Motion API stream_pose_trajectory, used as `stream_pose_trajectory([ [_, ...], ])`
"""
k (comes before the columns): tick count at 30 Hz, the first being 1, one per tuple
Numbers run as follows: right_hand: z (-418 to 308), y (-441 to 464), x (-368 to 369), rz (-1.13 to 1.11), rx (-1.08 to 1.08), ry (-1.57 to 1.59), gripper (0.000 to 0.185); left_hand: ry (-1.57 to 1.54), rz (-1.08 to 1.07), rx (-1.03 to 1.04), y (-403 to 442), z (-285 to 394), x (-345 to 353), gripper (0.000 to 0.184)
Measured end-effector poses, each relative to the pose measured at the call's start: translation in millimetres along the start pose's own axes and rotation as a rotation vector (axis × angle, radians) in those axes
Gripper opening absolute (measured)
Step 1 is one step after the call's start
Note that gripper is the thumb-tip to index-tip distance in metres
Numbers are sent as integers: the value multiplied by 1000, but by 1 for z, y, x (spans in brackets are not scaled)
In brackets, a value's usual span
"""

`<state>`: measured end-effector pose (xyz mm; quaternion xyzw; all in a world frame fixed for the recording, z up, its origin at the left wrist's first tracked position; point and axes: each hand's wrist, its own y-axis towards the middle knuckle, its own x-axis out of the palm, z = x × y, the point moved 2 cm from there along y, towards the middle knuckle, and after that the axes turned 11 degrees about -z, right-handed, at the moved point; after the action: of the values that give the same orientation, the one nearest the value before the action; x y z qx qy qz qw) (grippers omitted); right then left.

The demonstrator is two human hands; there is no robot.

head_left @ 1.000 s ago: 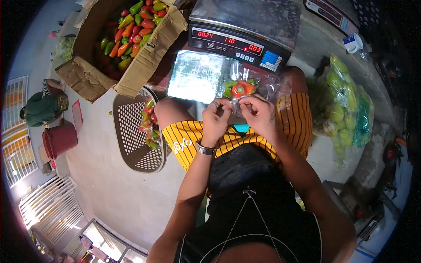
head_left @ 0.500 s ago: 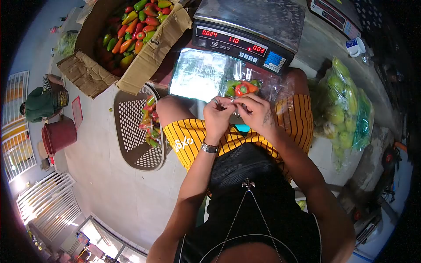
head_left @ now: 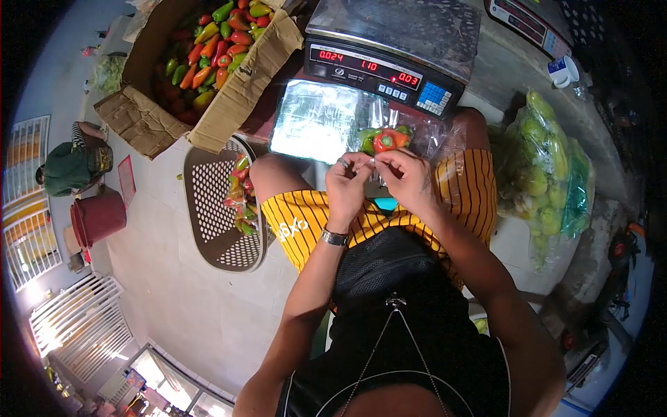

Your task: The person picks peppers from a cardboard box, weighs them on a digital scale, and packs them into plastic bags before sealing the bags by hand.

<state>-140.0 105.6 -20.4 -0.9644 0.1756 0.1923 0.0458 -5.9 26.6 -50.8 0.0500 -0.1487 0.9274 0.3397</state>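
Note:
My left hand (head_left: 347,186) and my right hand (head_left: 407,179) meet above my lap, both closed in a pinch. Between their fingertips is the twisted end of a clear plastic bag (head_left: 401,119). Green, red and orange peppers (head_left: 384,142) show inside the bag, just beyond my fingers. Left of it lies a stack of shiny clear plastic bags (head_left: 313,121). Behind these stands a digital scale (head_left: 368,67) with red figures lit. What exactly my fingertips do with the plastic is too small to make out.
A cardboard box (head_left: 233,104) of mixed peppers stands at the upper left, above a brown basket (head_left: 222,260) with bagged peppers. Bags of green produce (head_left: 538,174) lie at right, near a white mug (head_left: 564,72). Another person (head_left: 73,163) bends by a red bin (head_left: 99,217).
My hands stay pinched at the bag's end, with only slight finger movement. The whole view has shifted a little; the scale reading is the same.

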Motion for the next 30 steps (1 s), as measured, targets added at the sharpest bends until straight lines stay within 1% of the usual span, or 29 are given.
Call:
stream_pose_trajectory([
  [3, 3, -2, 1, -71, 70, 55, 15, 43, 0, 53, 0, 0, 4, 8],
  [6, 6, -3, 3, -74, 97, 139, 15, 145, 10, 79, 0, 3, 6, 10],
  [9, 8, -1, 5, -88, 191, 311, 14, 202, 19, 108, 3, 1, 7, 14],
  [10, 11, 1, 5, -67, 145, 290, 14, 207, 21, 121, 5, 0, 6, 16],
  [12, 10, 6, 4, -24, 52, 246, 13, 77, -31, 136, 6, 0, 7, 20],
  [13, 4, 7, 1, -24, 62, 162, 12, 12, -59, 143, 7, 2, 9, 22],
  [15, -11, 7, -6, -18, 85, -6, 11, -53, -119, 89, 10, 6, 8, 25],
  [18, -10, 5, -7, 70, -112, -186, 13, -182, -155, -13, 14, 11, 3, 28],
  [21, -8, 0, -4, 92, -116, -124, 15, -286, -112, -85, 14, 15, 4, 29],
  [24, -11, -6, -7, 56, -122, -56, 17, -322, -66, -129, 12, 20, 6, 29],
  [27, -8, -7, -5, 92, -204, -153, 21, -332, -58, -127, 11, 18, 6, 29],
  [30, -5, -5, -5, -33, -149, -116, 19, -335, -62, -111, 11, 13, 4, 29],
])
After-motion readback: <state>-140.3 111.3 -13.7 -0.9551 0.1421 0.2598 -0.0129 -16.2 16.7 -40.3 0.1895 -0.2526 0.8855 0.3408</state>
